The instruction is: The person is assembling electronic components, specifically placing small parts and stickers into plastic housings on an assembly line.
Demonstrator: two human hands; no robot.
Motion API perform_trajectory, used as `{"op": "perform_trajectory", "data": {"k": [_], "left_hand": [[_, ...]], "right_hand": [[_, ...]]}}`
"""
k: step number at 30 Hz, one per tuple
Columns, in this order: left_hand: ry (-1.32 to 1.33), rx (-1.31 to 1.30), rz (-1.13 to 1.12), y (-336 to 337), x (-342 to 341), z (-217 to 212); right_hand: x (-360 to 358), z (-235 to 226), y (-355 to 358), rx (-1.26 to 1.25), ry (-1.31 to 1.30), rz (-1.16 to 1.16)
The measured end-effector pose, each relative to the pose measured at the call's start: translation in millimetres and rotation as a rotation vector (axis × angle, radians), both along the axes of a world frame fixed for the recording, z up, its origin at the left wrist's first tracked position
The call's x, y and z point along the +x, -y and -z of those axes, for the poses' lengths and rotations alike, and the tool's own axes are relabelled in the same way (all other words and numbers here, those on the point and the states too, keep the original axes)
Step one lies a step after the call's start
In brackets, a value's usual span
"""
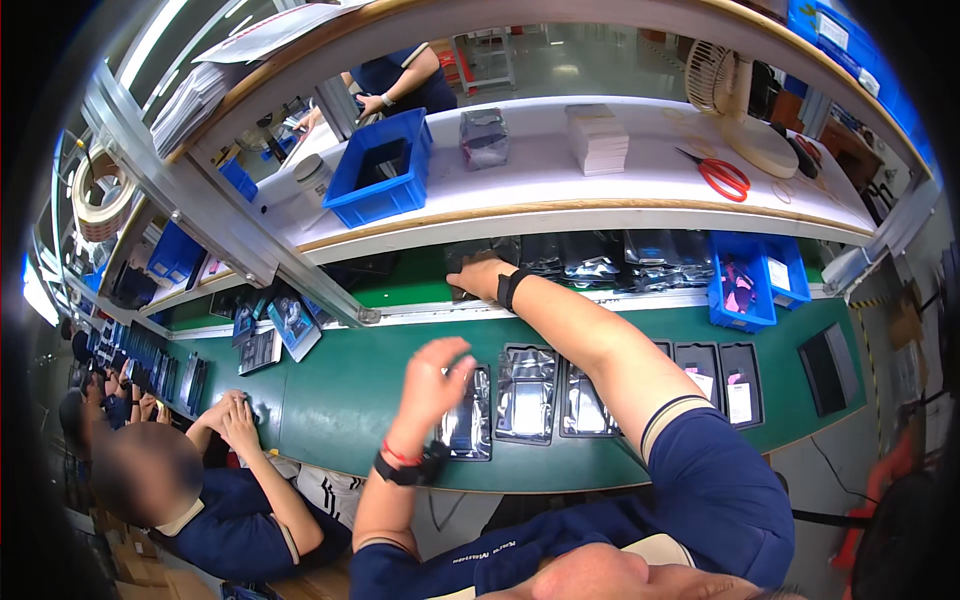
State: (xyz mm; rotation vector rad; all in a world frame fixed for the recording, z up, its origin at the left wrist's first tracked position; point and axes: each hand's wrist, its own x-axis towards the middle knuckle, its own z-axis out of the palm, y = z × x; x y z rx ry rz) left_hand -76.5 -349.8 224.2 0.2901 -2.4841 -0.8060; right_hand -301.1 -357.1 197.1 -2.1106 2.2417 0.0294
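My left hand (437,378) hovers over the leftmost black tray (467,440), fingers apart and holding nothing. That tray contains a shiny plastic packet. Stretched under the shelf, my right hand (484,276) has its fingers curled down over a dark plastic packet (463,291) on the lower green strip; its fingertips are partly hidden. More trays stand in a row on the green table. One tray (525,395) and its neighbour (585,402) hold silvery bags. Farther right, another tray (741,384) shows a white card and pink pieces.
Silvery packets (585,257) lie under the shelf (520,205). Blue bins (742,318) stand at right, near a dark flat panel (829,370). Red-handled scissors (724,180), a fan (745,135) and a blue bin (380,205) are on the shelf. A co-worker (235,500) sits at left.
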Motion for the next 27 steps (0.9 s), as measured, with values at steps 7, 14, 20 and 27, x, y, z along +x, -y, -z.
{"op": "perform_trajectory", "data": {"k": [7,14,20,27], "left_hand": [[0.293,-0.111,0.029,82.4,-59.1,17.8],[0.517,-0.333,0.07,97.9,-147.0,56.4],[0.558,-0.434,0.163,105.5,-151.0,48.7],[0.638,-0.406,0.065,98.4,-152.1,45.5]], "right_hand": [[-21.8,-22.5,-21.6,0.074,0.095,0.181],[-41.2,-12.7,-62.5,-0.03,-0.058,0.307],[-49.5,9.4,-82.2,-0.342,-0.281,0.228],[25.0,-32.1,-143.0,-0.599,-0.17,0.105]]}}
